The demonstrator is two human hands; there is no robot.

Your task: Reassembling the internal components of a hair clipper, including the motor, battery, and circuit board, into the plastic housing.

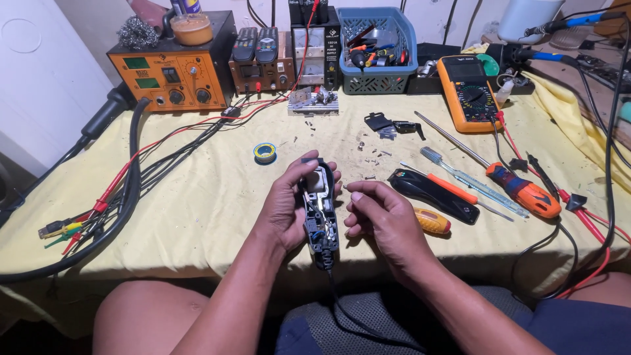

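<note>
**Holding an opened black device over a cluttered repair bench**

Gripping an opened black handheld device (320,210) in the left hand (286,207), a seated person works at the near edge of a table draped in yellow cloth (197,204). The left fingers curl closed around the device's body, holding it upright and slightly tilted, its inner parts facing the camera and its black cord (348,315) hanging down into the lap. The right hand (381,220) sits just beside the device, fingers bent inward and thumb pressed to forefinger, pinching a tiny screw (344,187) near its upper right side. Both forearms reach up from the lower frame, converging over the table's near edge.

Just right of the hands lie a black cover shell (430,194), a small yellow-handled screwdriver (432,221) and a larger orange-handled screwdriver (522,190). Left of them, bundled cables (125,190) trail across the cloth. Farther back, a spool of solder (265,152) and loose screws (371,158) rest mid-table. An orange multimeter (468,92) lies at far right. Along the far edge stand an orange soldering station (171,75), a power supply (315,46), and a blue plastic basket (378,49) holding pliers and other hand tools.
</note>
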